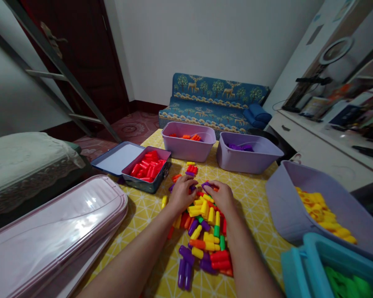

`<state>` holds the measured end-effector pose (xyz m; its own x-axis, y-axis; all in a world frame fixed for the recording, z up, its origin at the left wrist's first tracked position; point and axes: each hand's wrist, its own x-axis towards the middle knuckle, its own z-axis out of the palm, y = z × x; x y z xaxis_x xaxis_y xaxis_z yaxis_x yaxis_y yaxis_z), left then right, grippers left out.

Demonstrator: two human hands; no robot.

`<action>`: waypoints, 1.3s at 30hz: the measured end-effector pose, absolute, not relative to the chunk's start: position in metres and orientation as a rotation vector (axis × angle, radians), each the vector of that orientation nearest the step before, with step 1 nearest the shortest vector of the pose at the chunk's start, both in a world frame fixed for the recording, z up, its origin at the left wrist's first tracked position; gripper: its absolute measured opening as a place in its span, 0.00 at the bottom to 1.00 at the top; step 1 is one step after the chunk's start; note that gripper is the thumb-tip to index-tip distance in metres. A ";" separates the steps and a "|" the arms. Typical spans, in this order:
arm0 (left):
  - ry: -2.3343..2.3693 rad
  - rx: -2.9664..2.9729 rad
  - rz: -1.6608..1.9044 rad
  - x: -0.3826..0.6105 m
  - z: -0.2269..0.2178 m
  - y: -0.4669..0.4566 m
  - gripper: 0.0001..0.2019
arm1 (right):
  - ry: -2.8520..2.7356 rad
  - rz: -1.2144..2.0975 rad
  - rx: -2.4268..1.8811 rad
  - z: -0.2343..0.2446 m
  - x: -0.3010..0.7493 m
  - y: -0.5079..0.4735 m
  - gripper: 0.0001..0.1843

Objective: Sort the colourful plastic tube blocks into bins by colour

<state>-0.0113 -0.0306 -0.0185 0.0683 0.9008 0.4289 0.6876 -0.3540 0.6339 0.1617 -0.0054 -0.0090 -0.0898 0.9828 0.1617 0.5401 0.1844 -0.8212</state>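
Note:
A mixed pile of bullet-shaped plastic building blocks [205, 213], in yellow, red, orange, purple and green, lies on the yellow table. Both of my hands reach into its far end. My left hand [182, 192] is curled over the pile with its fingers bent inward. Purple pieces show beside its fingertips, but what it grips is hidden. Across a small gap, my right hand [222, 196] pinches a purple block [206, 185] between thumb and fingers. Closer to me lie joined purple blocks [185, 271] and a cluster of red ones [220, 260].
A hinged box [146, 184] of red blocks stands open at left. Lilac bins hold orange [189, 155], purple [250, 163] and yellow [281, 207] blocks. A teal bin [307, 265] with green ones is at right. Pinkish lids [81, 215] lie at left.

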 end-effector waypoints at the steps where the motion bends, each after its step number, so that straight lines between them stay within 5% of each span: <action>1: 1.599 2.090 1.159 -0.012 -0.019 -0.030 0.11 | -1.612 0.884 -1.365 -0.010 0.162 -0.004 0.14; 6: 1.576 2.097 1.161 -0.013 -0.019 -0.030 0.09 | -1.203 1.088 -1.184 -0.010 0.165 -0.002 0.21; 12: 1.572 2.095 1.154 -0.013 -0.017 -0.031 0.08 | -1.398 0.697 -1.312 0.000 0.168 -0.007 0.16; 16: 1.602 2.120 1.100 -0.013 -0.017 -0.031 0.10 | -1.355 0.764 -1.284 0.004 0.165 -0.008 0.23; 26: 1.953 2.054 0.566 0.000 0.017 -0.012 0.14 | -1.216 0.995 -1.271 -0.005 0.159 -0.004 0.22; 33: 1.928 1.844 0.862 -0.004 -0.001 0.003 0.13 | -1.202 0.980 -1.289 0.000 0.160 -0.010 0.29; 39: 1.803 1.847 0.966 -0.008 -0.007 0.003 0.13 | -1.167 0.841 -1.163 0.035 0.168 0.012 0.24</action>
<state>-0.0085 0.0029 -0.0069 -0.0611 0.9766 0.2062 0.7128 -0.1020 0.6939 0.1677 0.0125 0.0351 0.2286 0.9430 0.2420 0.0694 0.2321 -0.9702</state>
